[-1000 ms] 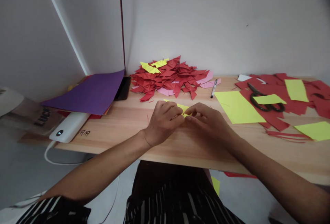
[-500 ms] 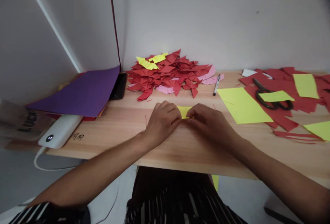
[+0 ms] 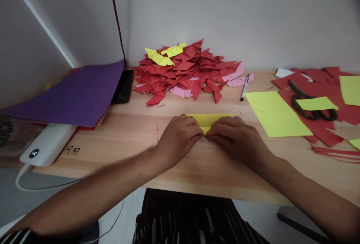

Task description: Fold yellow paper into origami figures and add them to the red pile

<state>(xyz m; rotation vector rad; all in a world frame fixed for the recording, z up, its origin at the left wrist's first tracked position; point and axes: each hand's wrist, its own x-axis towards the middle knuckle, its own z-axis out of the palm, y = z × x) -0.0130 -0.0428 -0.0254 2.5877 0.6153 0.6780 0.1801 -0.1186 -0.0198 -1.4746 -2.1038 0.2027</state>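
Observation:
A yellow sheet of paper [image 3: 208,119] lies on the wooden table in front of me, its near edge folded up along a crease. My left hand [image 3: 181,135] pinches that near edge from the left. From the right, my right hand [image 3: 233,135] pinches the same edge, its fingertips close to those of the left. Both hands cover much of the paper's sides. Beyond them rises a pile of folded red paper pieces [image 3: 185,75], with two yellow folded pieces [image 3: 160,58] on top and some pink ones among them.
Right of the pile lie a marker pen [image 3: 245,87], a flat yellow sheet [image 3: 277,114] and black-handled scissors [image 3: 302,105] on red paper scraps [image 3: 326,135]. At left, purple paper [image 3: 75,96] overlaps a white power bank [image 3: 49,144] and a black phone-like object [image 3: 123,86].
More of the yellow paper shows between and beyond my hands, its far edge now visible. Both hands stay pinched on it. The camera view has shifted slightly.

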